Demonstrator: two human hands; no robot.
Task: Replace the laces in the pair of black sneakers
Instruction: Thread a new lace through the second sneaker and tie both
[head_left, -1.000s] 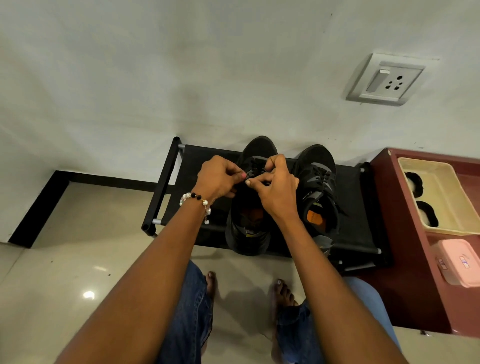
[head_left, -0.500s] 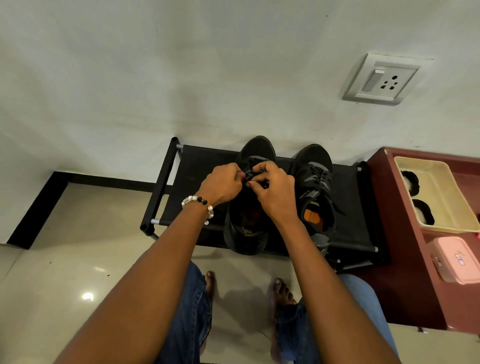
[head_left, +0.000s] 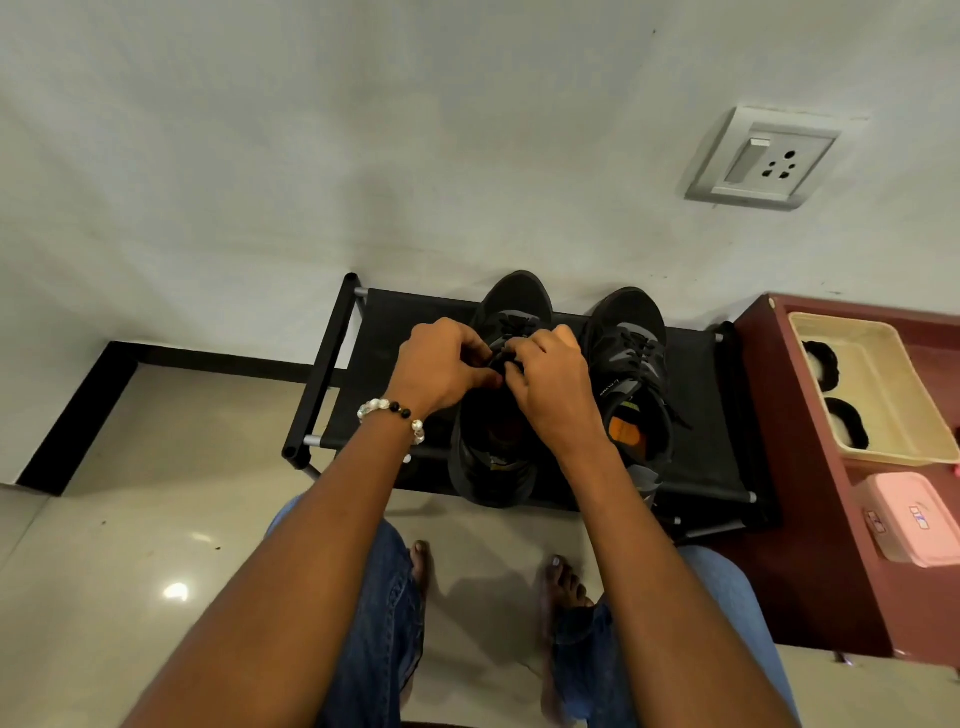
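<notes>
Left hand (head_left: 441, 366): reaches in from 7 o'clock on a straight forearm, knuckles up, fingers curled inward over the tongue area of the left sneaker (head_left: 506, 410). A beaded bracelet (head_left: 392, 413) sits on its wrist.

Right hand (head_left: 553, 387): enters from 5 o'clock, back of hand up, fingers (head_left: 519, 345) bent toward the left hand so the fingertips of both nearly meet above the shoe's middle.

Change from half a second ago: both hands stay over the same shoe; the left has drawn in a little closer to the right, and the view has tilted slightly.

Grasp: both hands are clenched in a pinch at the black lace (head_left: 511, 332) of the left sneaker. The lace is dark against a dark shoe, so the exact strand each hand holds cannot be told.

Task items: the left sneaker stands under the hands, toe toward 12 o'clock, on a black shoe rack (head_left: 384, 332). The right sneaker (head_left: 631, 374) stands just beside it at 3 o'clock, laced, with an orange insole showing.

Surroundings: wall socket (head_left: 763, 158) at 1 o'clock; maroon cabinet (head_left: 810, 519) at 3 o'clock carrying a cream tray (head_left: 909, 405) and a pink box (head_left: 917, 519); bare feet (head_left: 563, 579) and blue jeans (head_left: 387, 623) at 6 o'clock.
</notes>
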